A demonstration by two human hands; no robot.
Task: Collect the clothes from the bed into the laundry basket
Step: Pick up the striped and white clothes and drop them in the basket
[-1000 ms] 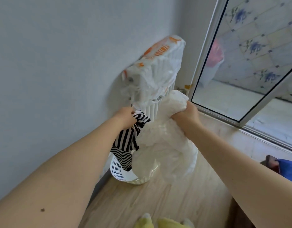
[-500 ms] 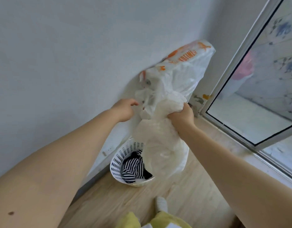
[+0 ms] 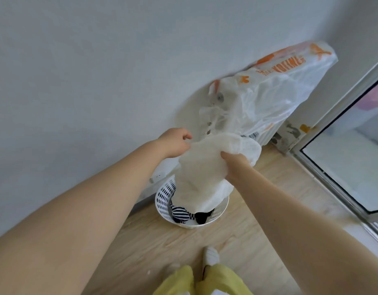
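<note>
A white perforated laundry basket stands on the wooden floor by the wall. A black-and-white striped garment lies inside it. My right hand grips a sheer white garment that hangs down into the basket and hides much of its inside. My left hand touches the garment's upper left edge with curled fingers; I cannot tell whether it grips the cloth.
A white radiator wrapped in a clear plastic bag with orange print leans against the wall behind the basket. A glass sliding door is at the right. My foot in a white sock stands just short of the basket.
The striped garment left my left hand and dropped into the basket. My right hand lowered the white garment over the basket, and my left hand moved to its edge.
</note>
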